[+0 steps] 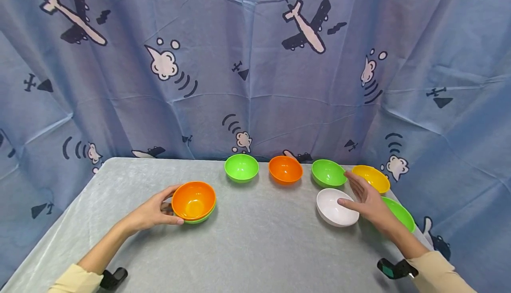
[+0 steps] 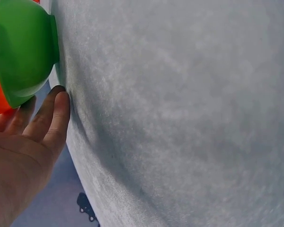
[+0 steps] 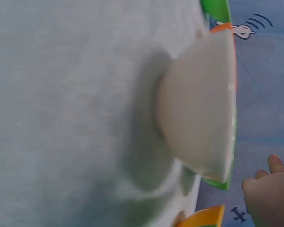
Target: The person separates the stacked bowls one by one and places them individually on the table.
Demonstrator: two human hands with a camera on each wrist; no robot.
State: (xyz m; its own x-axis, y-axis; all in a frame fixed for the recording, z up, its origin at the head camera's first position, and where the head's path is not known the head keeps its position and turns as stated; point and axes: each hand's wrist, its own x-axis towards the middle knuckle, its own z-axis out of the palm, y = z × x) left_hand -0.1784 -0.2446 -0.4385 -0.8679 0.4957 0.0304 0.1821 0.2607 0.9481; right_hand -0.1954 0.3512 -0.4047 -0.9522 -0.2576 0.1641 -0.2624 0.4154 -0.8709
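Observation:
On the left of the table, my left hand holds an orange bowl by its left side, thumb at the near rim and fingers behind. That bowl sits nested in a light green bowl, whose outer side shows in the left wrist view. My right hand is at the right side of a white bowl, thumb over its rim and fingers extended toward the back. In the right wrist view a gap shows between this hand and the white bowl.
Along the back edge stand a green bowl, an orange bowl, another green bowl and a yellow bowl. One more green bowl is partly behind my right arm. A blue curtain hangs behind the grey-covered table.

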